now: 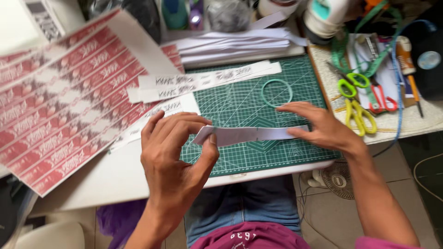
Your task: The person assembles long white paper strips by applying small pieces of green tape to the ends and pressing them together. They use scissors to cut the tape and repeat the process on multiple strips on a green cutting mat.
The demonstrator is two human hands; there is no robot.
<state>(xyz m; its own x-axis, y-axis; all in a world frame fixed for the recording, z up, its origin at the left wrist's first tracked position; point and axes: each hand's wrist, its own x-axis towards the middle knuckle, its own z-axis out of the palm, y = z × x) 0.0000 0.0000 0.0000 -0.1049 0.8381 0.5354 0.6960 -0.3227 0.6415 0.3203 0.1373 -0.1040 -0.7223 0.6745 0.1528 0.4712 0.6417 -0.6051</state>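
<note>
My left hand (173, 157) pinches one end of a long white paper strip (251, 134), and my right hand (318, 127) grips the other end. The strip hangs just over the green gridded cutting mat (240, 103), near its front edge.

red-and-white label sheets (69, 97) left | white label strips (203, 80) mat top | possibly blank strip (249, 134) in hands

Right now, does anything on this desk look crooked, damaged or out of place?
Nothing looks damaged or spilled. The red printed sheet lies askew, hanging past the desk's left edge. The paper strip between the left hand and right hand is bent up at its left end. Scissors lie jumbled with cords.
</note>
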